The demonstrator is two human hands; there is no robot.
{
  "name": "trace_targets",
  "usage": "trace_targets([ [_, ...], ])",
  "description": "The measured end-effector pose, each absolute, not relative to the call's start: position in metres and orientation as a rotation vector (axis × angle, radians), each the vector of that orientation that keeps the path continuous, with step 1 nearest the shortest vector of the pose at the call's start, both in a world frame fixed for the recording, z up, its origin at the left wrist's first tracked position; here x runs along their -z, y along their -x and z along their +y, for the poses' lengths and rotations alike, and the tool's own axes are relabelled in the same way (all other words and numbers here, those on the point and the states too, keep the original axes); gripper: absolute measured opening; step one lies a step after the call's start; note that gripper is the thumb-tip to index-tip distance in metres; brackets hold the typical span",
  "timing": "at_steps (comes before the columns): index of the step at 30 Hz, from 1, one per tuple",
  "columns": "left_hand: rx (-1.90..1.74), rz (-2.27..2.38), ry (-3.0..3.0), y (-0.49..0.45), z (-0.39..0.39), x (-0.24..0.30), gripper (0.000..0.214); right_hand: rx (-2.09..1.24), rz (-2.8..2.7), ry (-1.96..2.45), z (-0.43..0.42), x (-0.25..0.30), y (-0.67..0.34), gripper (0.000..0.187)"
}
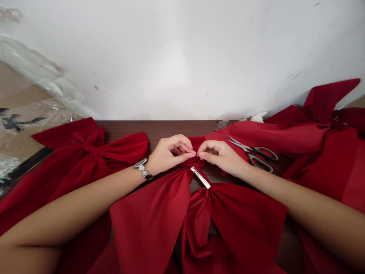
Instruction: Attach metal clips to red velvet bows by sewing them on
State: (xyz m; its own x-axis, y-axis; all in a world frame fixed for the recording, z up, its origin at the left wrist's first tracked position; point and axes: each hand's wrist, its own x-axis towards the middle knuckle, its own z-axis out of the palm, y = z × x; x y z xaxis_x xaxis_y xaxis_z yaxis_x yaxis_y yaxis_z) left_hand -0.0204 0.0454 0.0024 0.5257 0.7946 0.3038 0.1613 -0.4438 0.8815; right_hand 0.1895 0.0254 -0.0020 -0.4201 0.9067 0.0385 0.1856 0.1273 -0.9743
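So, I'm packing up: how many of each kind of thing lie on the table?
Red bows: 2 (left bow; centre bow, pinched by left hand, right hand)
Red fabric heap: 1
Scissors: 1
Metal clip: 1
Glasses: 1
White wad: 1
Total: 7

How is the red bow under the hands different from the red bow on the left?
The middle bow is pinched at its centre by the left hand and right hand; the left bow lies untouched. The middle bow shows a silver clip at its centre; the left bow shows only a cloth knot there. Both are the same deep red cloth, lying on the dark table.
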Motion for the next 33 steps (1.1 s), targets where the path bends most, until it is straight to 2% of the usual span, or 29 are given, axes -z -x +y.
trace_targets([
  [8, -0.78, 0.559, -2.059, 0.022, 0.052, -0.005, 0.009, -1.154, -1.783, 1.218, 0.027, 0.003, -0.194, 0.014],
  [13, -0.652, 0.497, -1.988, 0.021, 0.052, -0.007, 0.014, -0.851, -1.963, 1.337, 0.026, 0.006, -0.195, 0.009],
  [19, -0.568, 0.479, -1.719, 0.022, 0.053, -0.002, 0.019, -0.62, -2.113, 1.435, 0.023, 0.005, -0.191, 0.014],
  [22, -0.611, 0.499, -1.613, 0.022, 0.055, 0.0, 0.022, -0.645, -2.083, 1.411, 0.024, 0.005, -0.192, 0.015],
  [28, -0.76, 0.637, -1.462, 0.015, 0.056, -0.002, 0.024, -0.85, -1.866, 1.161, 0.022, -0.002, -0.192, 0.006],
  [33, -0.76, 0.588, -1.455, 0.007, 0.056, -0.003, 0.024, -0.94, -1.834, 1.117, 0.019, -0.002, -0.188, 0.009],
])
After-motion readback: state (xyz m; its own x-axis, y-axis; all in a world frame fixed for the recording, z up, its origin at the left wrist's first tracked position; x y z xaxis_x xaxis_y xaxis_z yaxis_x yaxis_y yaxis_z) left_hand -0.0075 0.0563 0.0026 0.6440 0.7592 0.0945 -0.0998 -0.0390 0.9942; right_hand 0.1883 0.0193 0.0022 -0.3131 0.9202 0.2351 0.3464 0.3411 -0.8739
